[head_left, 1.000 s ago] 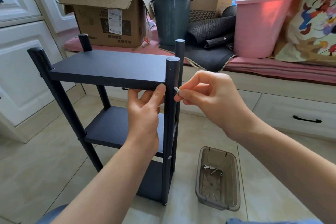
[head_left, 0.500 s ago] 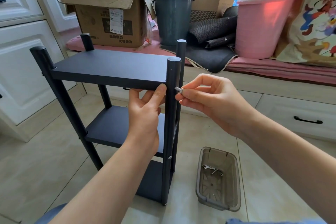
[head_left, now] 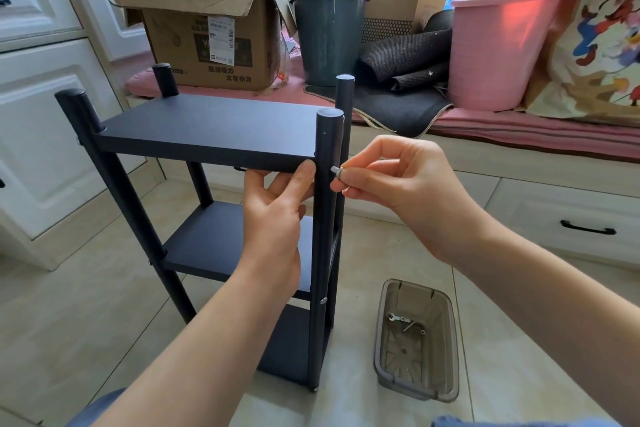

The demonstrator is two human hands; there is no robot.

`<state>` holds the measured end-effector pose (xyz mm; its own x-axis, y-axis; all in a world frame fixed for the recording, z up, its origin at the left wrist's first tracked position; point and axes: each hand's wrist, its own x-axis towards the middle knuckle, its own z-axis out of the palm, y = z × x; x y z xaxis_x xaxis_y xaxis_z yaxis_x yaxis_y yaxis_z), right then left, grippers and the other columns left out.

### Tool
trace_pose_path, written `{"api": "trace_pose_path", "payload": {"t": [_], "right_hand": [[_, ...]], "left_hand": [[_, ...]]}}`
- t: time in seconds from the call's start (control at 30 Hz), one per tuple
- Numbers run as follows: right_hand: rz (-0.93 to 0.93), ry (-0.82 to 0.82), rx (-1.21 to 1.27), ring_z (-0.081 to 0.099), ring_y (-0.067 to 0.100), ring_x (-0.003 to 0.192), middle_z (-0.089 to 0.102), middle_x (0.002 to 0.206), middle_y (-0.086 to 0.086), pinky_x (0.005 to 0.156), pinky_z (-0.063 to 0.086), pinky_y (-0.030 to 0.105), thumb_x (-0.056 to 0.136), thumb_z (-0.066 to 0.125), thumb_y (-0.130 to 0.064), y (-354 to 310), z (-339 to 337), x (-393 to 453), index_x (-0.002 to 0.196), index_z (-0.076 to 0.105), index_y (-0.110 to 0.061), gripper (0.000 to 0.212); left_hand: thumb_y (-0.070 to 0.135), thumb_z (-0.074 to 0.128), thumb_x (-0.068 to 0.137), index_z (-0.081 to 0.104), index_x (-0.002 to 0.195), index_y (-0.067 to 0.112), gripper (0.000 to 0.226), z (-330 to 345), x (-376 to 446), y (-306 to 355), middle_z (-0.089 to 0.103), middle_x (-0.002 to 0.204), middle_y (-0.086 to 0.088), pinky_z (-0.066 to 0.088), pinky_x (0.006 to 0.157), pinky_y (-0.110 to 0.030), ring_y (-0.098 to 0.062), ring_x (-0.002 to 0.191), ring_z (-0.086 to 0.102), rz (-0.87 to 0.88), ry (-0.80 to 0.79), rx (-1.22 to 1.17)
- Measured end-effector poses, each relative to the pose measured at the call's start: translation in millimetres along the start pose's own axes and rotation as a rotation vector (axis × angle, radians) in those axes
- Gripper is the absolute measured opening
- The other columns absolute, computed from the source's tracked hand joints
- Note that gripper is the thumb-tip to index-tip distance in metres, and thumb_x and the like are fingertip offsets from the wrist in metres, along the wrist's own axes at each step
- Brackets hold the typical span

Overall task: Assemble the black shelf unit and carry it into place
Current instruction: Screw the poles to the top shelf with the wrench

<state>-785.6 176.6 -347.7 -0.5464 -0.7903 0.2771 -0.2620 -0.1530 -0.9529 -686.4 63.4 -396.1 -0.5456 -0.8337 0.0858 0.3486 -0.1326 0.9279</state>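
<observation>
The black shelf unit (head_left: 207, 128) stands upright on the tiled floor, three boards between four round posts. My left hand (head_left: 277, 215) grips the near front edge of the top board, thumb against the near right post (head_left: 323, 218). My right hand (head_left: 398, 184) pinches a small silver screw (head_left: 335, 170) between thumb and fingers, its tip touching the right side of that post just below the top board.
A clear plastic tub (head_left: 417, 340) with a small wrench and screws lies on the floor to the right. White cabinets (head_left: 38, 114) stand left. Behind, a bench holds a cardboard box (head_left: 204, 28), a grey bin (head_left: 329, 35) and a pink bucket (head_left: 495, 48).
My right hand has brought the screw a little closer to the post, so it now touches it. My left hand keeps its hold on the top board.
</observation>
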Motion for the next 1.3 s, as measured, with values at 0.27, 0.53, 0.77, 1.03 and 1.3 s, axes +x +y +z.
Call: {"api": "trace_pose_path", "payload": {"t": [0.27,0.53,0.77,1.03,1.3], "right_hand": [[-0.039,-0.011,-0.042,0.074,0.020,0.080,0.076,0.079,0.007,0.082,0.060,0.030,0.086,0.071,-0.001,-0.1,-0.6,0.8,0.079,0.069,-0.009,0.011],[0.045,-0.091,0.172,0.074,0.023,0.087,0.075,0.084,0.012,0.086,0.058,0.030,0.085,0.068,0.001,8.2,-7.6,4.6,0.073,0.071,-0.015,0.021],[0.204,-0.153,0.395,0.068,0.017,0.078,0.074,0.088,0.013,0.088,0.057,0.036,0.077,0.071,-0.011,13.1,-8.8,5.4,0.074,0.072,-0.016,0.005],[0.026,-0.039,0.033,0.072,0.017,0.083,0.076,0.084,0.008,0.084,0.059,0.033,0.086,0.070,-0.004,7.9,-4.3,0.4,0.079,0.067,-0.013,0.012],[0.045,0.043,-0.036,0.072,0.012,0.079,0.077,0.081,0.005,0.080,0.059,0.029,0.088,0.070,-0.004,1.3,5.0,-1.1,0.081,0.068,-0.012,0.011]], "left_hand": [[0.026,0.066,0.094,0.049,0.136,0.015,0.046,0.5,-0.8,1.0,0.077,0.097,0.013,0.043,0.080,-0.026,-0.008,0.089,0.074,-0.001,-0.011,-0.010],[0.023,0.067,0.093,0.050,0.136,0.014,0.047,1.4,0.0,3.7,0.078,0.105,0.004,0.049,0.079,-0.020,-0.012,0.093,0.075,0.001,-0.018,-0.033],[0.019,0.065,0.094,0.049,0.135,0.011,0.045,0.9,0.4,3.0,0.077,0.104,0.000,0.054,0.070,-0.013,-0.013,0.090,0.075,0.023,-0.031,-0.047],[0.023,0.066,0.093,0.049,0.135,0.014,0.047,-1.3,2.3,0.8,0.077,0.102,0.004,0.053,0.078,-0.021,-0.014,0.094,0.074,0.027,-0.038,-0.028],[0.026,0.066,0.093,0.050,0.134,0.017,0.045,0.0,1.2,-0.6,0.077,0.100,0.009,0.048,0.083,-0.025,-0.012,0.095,0.074,0.022,-0.035,-0.006]]}}
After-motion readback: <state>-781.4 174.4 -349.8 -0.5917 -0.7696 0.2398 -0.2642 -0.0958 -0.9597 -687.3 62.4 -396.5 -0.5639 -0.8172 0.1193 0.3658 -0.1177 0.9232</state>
